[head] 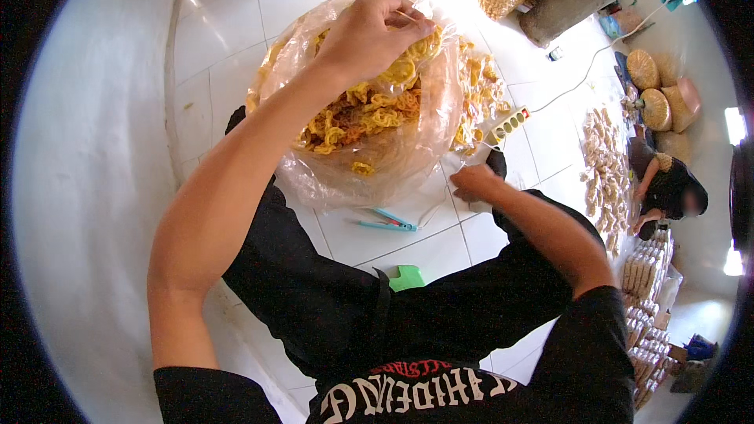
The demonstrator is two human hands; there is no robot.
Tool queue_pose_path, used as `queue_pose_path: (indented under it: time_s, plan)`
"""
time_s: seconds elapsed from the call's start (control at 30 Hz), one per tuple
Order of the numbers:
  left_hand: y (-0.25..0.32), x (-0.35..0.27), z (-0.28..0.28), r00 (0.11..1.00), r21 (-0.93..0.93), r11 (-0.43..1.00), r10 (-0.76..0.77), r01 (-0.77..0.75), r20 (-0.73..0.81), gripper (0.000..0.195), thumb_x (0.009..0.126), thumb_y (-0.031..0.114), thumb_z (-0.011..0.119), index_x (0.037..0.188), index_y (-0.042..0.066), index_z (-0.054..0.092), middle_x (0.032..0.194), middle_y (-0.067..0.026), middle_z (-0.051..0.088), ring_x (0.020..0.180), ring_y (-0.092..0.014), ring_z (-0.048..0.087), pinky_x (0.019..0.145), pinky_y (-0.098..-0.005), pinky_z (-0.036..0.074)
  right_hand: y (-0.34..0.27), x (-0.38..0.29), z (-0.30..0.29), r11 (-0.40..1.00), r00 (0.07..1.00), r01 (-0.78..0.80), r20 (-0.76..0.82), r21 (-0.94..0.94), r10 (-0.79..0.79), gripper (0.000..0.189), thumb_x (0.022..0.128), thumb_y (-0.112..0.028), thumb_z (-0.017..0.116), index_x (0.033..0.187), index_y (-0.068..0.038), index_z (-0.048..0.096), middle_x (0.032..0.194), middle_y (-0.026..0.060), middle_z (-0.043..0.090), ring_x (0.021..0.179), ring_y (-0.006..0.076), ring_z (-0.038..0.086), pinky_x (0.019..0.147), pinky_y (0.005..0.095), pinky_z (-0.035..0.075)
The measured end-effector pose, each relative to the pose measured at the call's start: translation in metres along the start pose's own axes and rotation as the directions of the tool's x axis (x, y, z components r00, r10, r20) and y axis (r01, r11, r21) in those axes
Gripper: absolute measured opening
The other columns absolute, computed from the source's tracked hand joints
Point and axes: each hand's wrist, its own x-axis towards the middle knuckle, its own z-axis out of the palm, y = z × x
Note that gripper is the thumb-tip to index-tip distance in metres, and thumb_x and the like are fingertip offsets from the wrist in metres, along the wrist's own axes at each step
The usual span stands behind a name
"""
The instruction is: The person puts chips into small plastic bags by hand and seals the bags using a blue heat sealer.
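My left hand [380, 32] is above a large clear plastic bag [365, 182] of curly yellow and orange fried snacks [359, 118]. Thumb and fingers pinch what looks like a small clear plastic packet [406, 70] with yellow pieces in it. A thin pale strand crosses the fingers. To the right of the large bag, my right hand [476, 182] has its fingers curled, close to a white cord and my foot. Whether it holds anything is hidden. A light-blue hinged tong-like tool [392, 222], perhaps a hair straightener, lies spread on the tiles between my legs.
A power strip [511, 123] with a white cord lies right of the bag, beside more bagged yellow snacks [480, 85]. A green object [407, 278] sits before me. Many small packets [607, 176] cover the floor at right, near a seated person [668, 182]. A wall [100, 188] rises at left.
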Motion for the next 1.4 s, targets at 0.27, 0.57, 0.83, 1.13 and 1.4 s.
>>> queue_pose_path:
  time_s: [0.27,0.57,0.83,1.13,1.4]
  plan:
    - [-0.007,-0.006,-0.005,0.998,0.091,0.995,0.041,-0.037,-0.045,0.039,0.082,0.041,0.070,0.096,0.004,0.070,0.097,-0.0126,0.072,0.089,-0.025,0.069,0.083,-0.0357,0.052,-0.148,0.072,0.064,0.888,0.971,-0.140,-0.112,0.439,0.209,0.084,0.065,-0.053,0.081,0.126,-0.008,0.045,0.119,0.0152,0.059,0.112,0.0335,0.058,0.087,0.0488,0.050]
    - [0.007,-0.010,-0.013,0.993,0.033,0.997,0.068,-0.066,-0.091,0.035,0.084,0.036,0.070,0.093,0.002,0.070,0.090,-0.0107,0.072,0.083,-0.021,0.068,0.079,-0.0339,0.053,-0.204,0.073,0.116,0.850,0.915,-0.105,-0.284,0.517,0.287,0.060,0.080,-0.023,0.074,0.128,-0.012,0.040,0.113,0.0158,0.055,0.105,0.0360,0.058,0.083,0.0472,0.051]
    - [0.007,-0.014,-0.015,0.993,0.075,0.995,0.067,-0.060,-0.100,0.036,0.083,0.039,0.070,0.091,0.003,0.070,0.091,-0.0117,0.072,0.083,-0.024,0.069,0.079,-0.0355,0.053,-0.203,0.069,0.127,0.845,0.851,0.112,-0.490,0.522,0.190,0.046,0.081,-0.015,0.069,0.122,-0.014,0.049,0.120,0.0119,0.050,0.108,0.0342,0.055,0.082,0.0471,0.053]
    - [0.006,-0.017,-0.019,0.996,0.131,0.991,0.048,-0.037,-0.082,0.035,0.087,0.035,0.069,0.099,0.001,0.070,0.090,-0.0095,0.072,0.086,-0.018,0.068,0.080,-0.0322,0.053,-0.211,0.074,0.136,0.815,0.814,0.135,-0.532,0.563,0.233,0.032,0.082,-0.012,0.067,0.113,-0.014,0.058,0.120,0.0086,0.051,0.107,0.0311,0.055,0.082,0.0459,0.052]
    - [0.003,-0.016,-0.016,0.998,0.096,0.995,0.032,-0.026,-0.058,0.033,0.088,0.031,0.069,0.099,0.000,0.070,0.091,-0.0089,0.072,0.086,-0.015,0.067,0.080,-0.0302,0.053,-0.210,0.076,0.138,0.797,0.804,0.152,-0.542,0.585,0.245,0.033,0.081,-0.010,0.067,0.113,-0.014,0.058,0.116,0.0087,0.053,0.106,0.0307,0.056,0.083,0.0453,0.052]
